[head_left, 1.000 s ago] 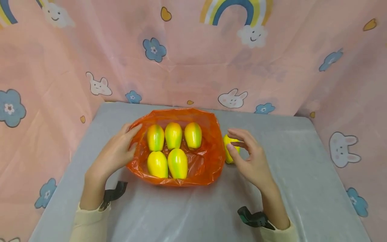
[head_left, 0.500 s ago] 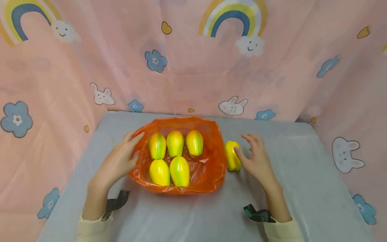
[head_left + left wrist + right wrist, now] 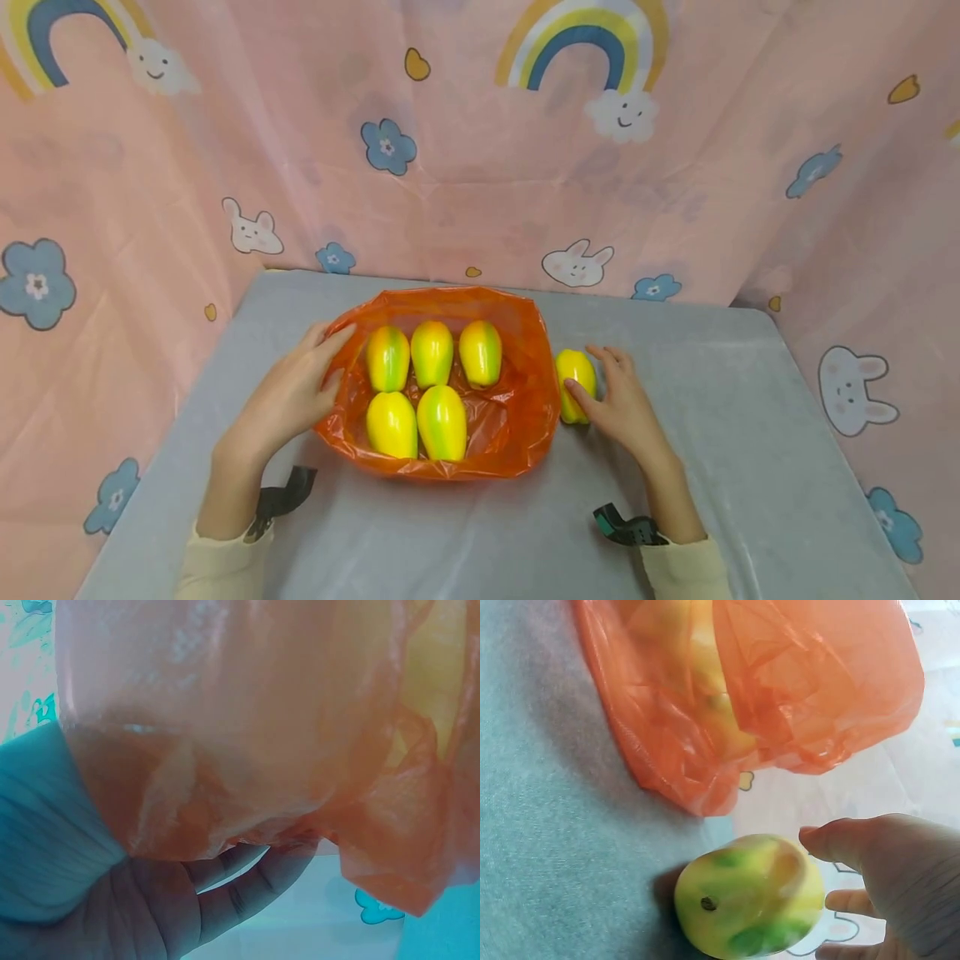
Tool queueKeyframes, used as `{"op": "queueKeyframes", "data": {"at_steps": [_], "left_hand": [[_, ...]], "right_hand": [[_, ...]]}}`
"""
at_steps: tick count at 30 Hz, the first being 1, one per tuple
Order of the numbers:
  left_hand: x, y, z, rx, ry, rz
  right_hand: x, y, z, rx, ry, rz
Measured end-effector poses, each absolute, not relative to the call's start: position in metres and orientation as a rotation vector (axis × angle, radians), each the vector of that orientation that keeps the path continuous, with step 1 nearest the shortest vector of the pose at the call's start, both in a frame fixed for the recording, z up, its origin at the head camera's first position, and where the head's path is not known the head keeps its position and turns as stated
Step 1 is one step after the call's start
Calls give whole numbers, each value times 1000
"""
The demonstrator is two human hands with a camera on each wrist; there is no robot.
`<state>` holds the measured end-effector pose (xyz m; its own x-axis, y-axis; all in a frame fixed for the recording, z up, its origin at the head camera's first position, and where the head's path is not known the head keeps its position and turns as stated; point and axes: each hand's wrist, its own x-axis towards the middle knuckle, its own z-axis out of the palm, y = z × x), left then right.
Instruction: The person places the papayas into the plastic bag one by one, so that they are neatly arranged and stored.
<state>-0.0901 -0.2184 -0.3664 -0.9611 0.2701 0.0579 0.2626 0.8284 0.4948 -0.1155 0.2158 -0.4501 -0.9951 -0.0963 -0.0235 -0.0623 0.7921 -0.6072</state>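
Observation:
An orange plastic bag (image 3: pixel 491 467) stands on the table with its mouth spread wide. Several glossy yellow-green, mango-like fruits (image 3: pixel 442 422) lie inside it in two rows. My left hand (image 3: pixel 288 396) holds the bag's left side at the rim. In the left wrist view, plastic covers the fingertips of the left hand (image 3: pixel 150 907). One more mango-like fruit (image 3: pixel 576 387) rests on the table just right of the bag. Around its right side is my right hand (image 3: pixel 618 400), fingers and thumb spread. In the right wrist view, thumb and fingers are close to this fruit (image 3: pixel 742 900), without a visible grip.
The grey table (image 3: pixel 450 542) meets a pink patterned curtain (image 3: pixel 465 183) at its back and sides. Dark wrist mounts (image 3: pixel 626 527) sit on both forearms.
My right hand first drew back to the right off the outside fruit, then came back left, close around it. The left hand stays at the bag. The head view has shifted slightly.

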Motion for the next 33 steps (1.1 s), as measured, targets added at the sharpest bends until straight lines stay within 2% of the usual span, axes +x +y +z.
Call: {"op": "queueKeyframes", "data": {"at_steps": [33], "left_hand": [[-90, -219, -367, 399, 2962, 824]], "right_hand": [[-117, 213, -453, -126, 2858, -959]]}}
